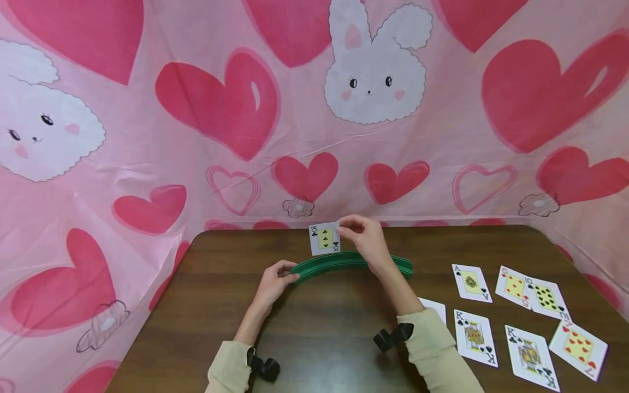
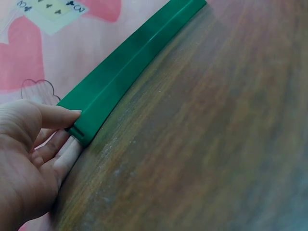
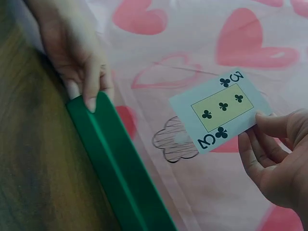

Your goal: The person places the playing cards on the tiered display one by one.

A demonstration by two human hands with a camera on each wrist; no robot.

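A green curved card holder (image 1: 326, 266) lies on the brown table, arched away from the person. At its left end, the left hand (image 1: 272, 284) pinches it, thumb on top and fingers below, as the left wrist view shows. Between thumb and fingers the right hand (image 1: 363, 240) holds a three of clubs (image 3: 222, 108) by one short edge. This playing card is raised just beyond the holder's far edge, its face towards the person. The right forearm crosses over the right part of the holder and hides some of it.
Face-up cards lie at the right: an ace (image 1: 472, 283), a five of diamonds (image 1: 511, 285) overlapped by a black ten (image 1: 546, 298), two kings and a seven of hearts (image 1: 579, 349). The right sleeve (image 1: 432, 344) partly covers another card (image 1: 434, 308). Behind hangs a pink heart-patterned cloth (image 1: 295, 136).
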